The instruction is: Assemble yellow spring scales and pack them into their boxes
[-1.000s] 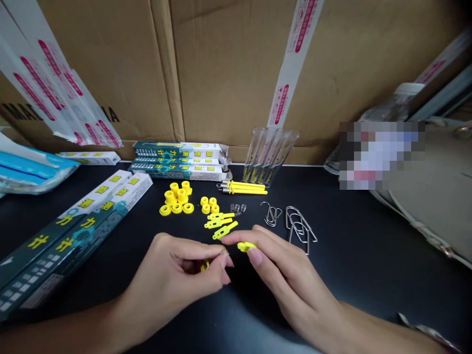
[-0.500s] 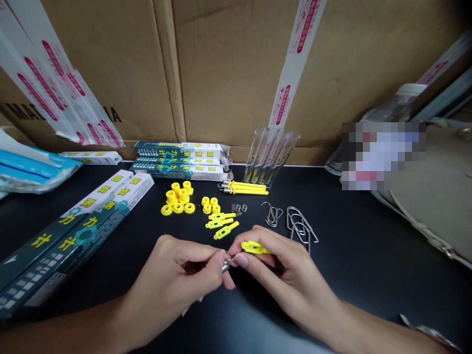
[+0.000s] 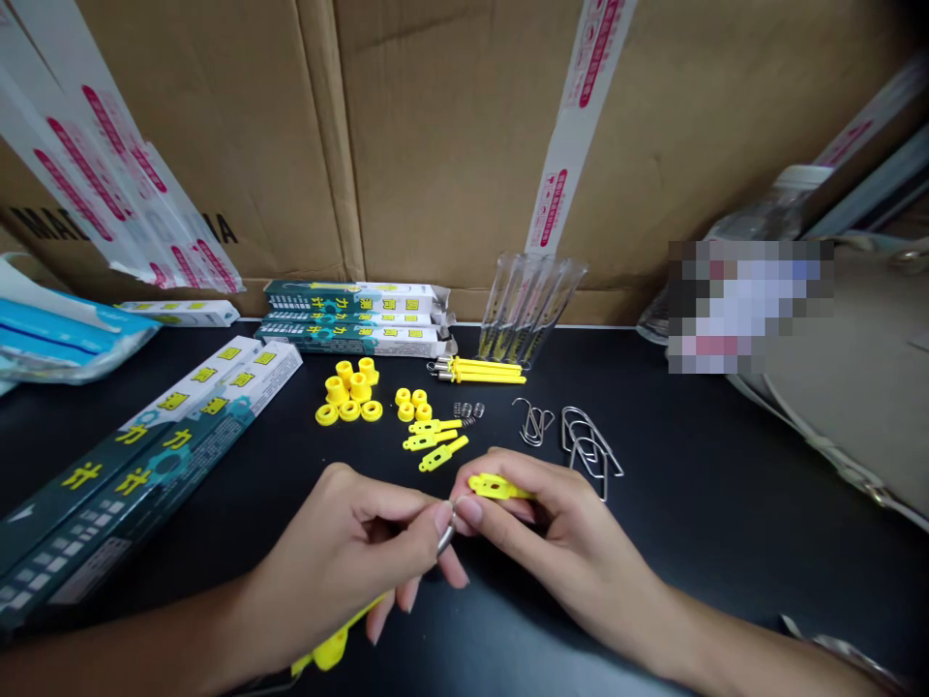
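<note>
My left hand (image 3: 377, 542) pinches a small silver metal piece (image 3: 446, 537) between thumb and forefinger. A yellow part (image 3: 330, 651) shows beneath that hand, partly hidden by it. Fingertips of my right hand (image 3: 541, 532) meet the left ones at the metal piece. Tucked in the right hand, over the curled fingers, is a flat yellow piece with a slot (image 3: 494, 486). Just beyond the hands lie similar yellow slotted pieces (image 3: 442, 453), small springs (image 3: 468, 409), yellow rings (image 3: 404, 411) and flanged yellow caps (image 3: 336, 390).
Behind stand clear tubes (image 3: 523, 315) beside yellow rods (image 3: 483, 371) and stacked boxes (image 3: 355, 334). Metal hooks (image 3: 591, 445) lie right of centre. Long boxes (image 3: 174, 445) are at left, a bag (image 3: 849, 358) and a bottle (image 3: 784, 208) at right.
The silver piece has tilted more upright between my fingertips. Below my left hand a yellow part has come into view. My right hand has shifted slightly left.
</note>
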Action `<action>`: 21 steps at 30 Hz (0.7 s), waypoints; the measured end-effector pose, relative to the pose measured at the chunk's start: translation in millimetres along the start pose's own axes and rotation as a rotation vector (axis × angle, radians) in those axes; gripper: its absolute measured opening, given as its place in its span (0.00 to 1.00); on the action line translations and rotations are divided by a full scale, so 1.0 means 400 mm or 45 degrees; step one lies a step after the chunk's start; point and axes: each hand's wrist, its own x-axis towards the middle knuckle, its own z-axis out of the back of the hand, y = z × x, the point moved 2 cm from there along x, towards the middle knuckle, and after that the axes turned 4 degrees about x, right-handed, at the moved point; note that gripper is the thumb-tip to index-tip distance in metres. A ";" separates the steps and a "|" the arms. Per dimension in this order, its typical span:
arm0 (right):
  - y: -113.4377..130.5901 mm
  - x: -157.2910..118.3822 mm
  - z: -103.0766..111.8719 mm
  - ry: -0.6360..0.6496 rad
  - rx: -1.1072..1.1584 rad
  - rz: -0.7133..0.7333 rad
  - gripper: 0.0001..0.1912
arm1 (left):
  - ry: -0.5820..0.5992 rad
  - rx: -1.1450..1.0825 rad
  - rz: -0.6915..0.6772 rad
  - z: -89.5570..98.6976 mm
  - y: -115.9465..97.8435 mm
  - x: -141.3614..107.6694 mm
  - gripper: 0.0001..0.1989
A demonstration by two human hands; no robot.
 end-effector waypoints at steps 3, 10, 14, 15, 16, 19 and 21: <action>0.002 0.001 -0.001 0.012 0.045 -0.012 0.10 | 0.028 -0.039 -0.003 0.001 0.000 0.001 0.24; 0.009 0.003 -0.003 0.017 0.051 -0.053 0.12 | 0.043 -0.056 -0.022 0.004 0.004 0.000 0.24; 0.007 0.002 -0.004 0.030 0.060 -0.063 0.13 | 0.056 -0.051 -0.031 0.003 0.002 -0.001 0.24; 0.006 0.001 -0.004 0.029 0.063 -0.065 0.13 | 0.052 -0.040 -0.024 0.003 0.001 -0.002 0.24; 0.005 0.001 -0.004 0.031 0.069 -0.067 0.12 | 0.041 -0.023 -0.013 0.003 0.000 -0.003 0.24; 0.002 0.000 -0.004 0.043 0.100 -0.063 0.12 | -0.009 0.028 0.030 0.002 -0.004 -0.004 0.22; 0.003 0.001 -0.005 0.048 0.121 -0.058 0.11 | -0.042 0.042 0.051 0.001 -0.007 -0.004 0.20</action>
